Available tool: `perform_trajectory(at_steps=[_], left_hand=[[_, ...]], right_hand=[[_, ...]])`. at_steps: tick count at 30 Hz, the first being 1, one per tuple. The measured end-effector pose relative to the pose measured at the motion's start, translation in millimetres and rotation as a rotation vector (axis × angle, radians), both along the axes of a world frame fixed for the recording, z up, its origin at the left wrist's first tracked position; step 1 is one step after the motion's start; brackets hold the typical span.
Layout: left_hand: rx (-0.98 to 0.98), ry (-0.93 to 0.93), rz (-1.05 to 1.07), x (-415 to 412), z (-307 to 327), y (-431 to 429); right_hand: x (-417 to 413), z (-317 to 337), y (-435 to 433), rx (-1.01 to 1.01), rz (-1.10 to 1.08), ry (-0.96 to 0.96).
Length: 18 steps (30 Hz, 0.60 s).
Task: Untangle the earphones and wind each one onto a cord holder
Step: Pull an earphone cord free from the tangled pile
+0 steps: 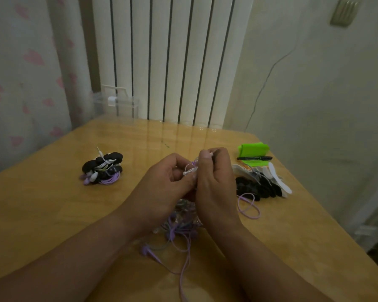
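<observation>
Pinching earphones (181, 219) | L hand (162, 186) + R hand (214, 184) touching, both curled round them | raised above table (52, 203)

Single view: head cam, wide-angle, above the near edge of the worktop (52, 214). Faces fwd & down across the worktop to the radiator (172, 62) past its far edge. Close in: left hand (162, 184) & right hand (214, 182) mid-frame above the worktop.

A glossy light-wood table (74, 214) stands in dim light, its far edge close to a tall white ribbed radiator (172, 62). A pale curtain with pink motifs (20, 73) hangs at the left. At the right, a thin dark cable (268, 77) runs down a plain off-white wall (325, 105).
</observation>
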State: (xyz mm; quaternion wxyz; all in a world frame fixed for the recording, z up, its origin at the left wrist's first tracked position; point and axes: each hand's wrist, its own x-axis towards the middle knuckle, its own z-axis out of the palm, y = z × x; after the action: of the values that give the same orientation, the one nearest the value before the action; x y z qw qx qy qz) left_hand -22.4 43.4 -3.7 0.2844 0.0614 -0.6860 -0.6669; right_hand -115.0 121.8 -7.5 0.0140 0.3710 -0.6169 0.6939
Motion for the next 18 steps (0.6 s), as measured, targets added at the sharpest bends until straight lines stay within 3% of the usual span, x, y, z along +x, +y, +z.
perform_trajectory(at_steps=[3,9,12,18], left_hand=[[0.009,-0.003,-0.004,0,0,0],[-0.231,-0.069,0.042,6,3,-9],[-0.238,-0.086,0.108,7,3,-9],[-0.027,-0.059,0.058,5,6,-12]], right_hand=[[-3,1,0,0.032,-0.015,0.093],[-14,2,2,0.141,0.005,0.375],[-15,2,2,0.161,-0.007,0.48],[-11,2,0,0.075,0.027,0.262]])
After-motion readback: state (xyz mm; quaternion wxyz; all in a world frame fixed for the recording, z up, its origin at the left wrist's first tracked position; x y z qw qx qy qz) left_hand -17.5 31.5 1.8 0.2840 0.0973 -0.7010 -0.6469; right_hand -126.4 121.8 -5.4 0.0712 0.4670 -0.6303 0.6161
